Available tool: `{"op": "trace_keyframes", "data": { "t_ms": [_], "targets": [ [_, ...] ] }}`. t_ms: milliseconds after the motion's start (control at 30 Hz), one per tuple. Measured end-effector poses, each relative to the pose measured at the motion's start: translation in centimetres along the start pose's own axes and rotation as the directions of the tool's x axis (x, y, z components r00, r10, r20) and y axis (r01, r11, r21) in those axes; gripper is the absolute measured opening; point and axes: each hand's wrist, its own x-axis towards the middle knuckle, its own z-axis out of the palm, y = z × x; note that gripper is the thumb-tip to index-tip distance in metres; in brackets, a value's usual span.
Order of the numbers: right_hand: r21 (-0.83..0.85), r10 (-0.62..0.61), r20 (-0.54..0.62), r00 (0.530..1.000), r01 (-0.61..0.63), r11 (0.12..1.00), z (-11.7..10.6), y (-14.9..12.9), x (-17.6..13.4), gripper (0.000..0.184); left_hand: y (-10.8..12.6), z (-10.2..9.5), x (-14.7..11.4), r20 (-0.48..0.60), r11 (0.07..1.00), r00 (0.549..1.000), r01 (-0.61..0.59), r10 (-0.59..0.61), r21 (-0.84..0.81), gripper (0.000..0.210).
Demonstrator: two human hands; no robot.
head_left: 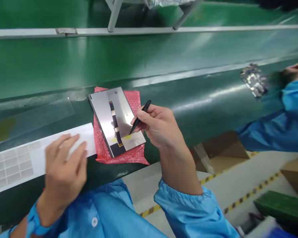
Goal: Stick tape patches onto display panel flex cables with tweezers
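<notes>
A flat display panel (101, 109) with a silvery back lies on a pink bubble-wrap sheet (135, 155). Along its middle runs a dark flex cable (115, 122), beside a small yellow strip (127, 137). My right hand (161, 125) pinches a black pointed pen-like tool (141, 116), its tip close to the panel near the yellow strip; contact cannot be made out. Over a white sheet (86, 138) with rows of greyish labels (12, 163), my left hand (66, 165) is spread with its fingers apart, slightly blurred.
A clear plastic sheet (39, 117) lies at the left. Metal legs (115, 15) stand beyond the green bench (201, 109). At the right, a co-worker's sleeve (275, 129) and hand reach near a shiny bundle (254, 81). Cardboard boxes (223, 148) stand below.
</notes>
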Motion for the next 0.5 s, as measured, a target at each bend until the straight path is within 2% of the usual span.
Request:
{"op": "trace_keyframes", "data": {
  "t_ms": [100, 200, 300, 500],
  "targets": [
    [-0.034, 0.052, 0.036, 0.998, -0.051, 0.998, -0.1, 0.7, -0.4, 0.040, 3.9, 3.8, 1.7, 0.120, 0.996, 0.992, -0.031, 0.042, -0.088, 0.030],
    [-0.040, 0.063, 0.060, 0.996, -0.061, 0.997, -0.2, 1.1, -1.0, 0.038, 5.0, 6.0, 2.2, 0.230, 0.997, 0.973, 0.013, 0.006, -0.079, 0.033],
    [-0.064, 0.063, 0.094, 0.994, -0.057, 0.996, -0.4, 1.2, -1.3, 0.038, 5.0, 6.4, 2.3, 0.292, 0.999, 0.957, 0.015, -0.001, -0.048, 0.040],
    [-0.048, 0.103, 0.091, 0.991, -0.099, 0.994, -0.6, 0.9, -1.3, 0.028, 5.3, 5.9, 2.6, 0.346, 1.000, 0.938, 0.001, -0.001, -0.001, 0.043]
  ]
}}
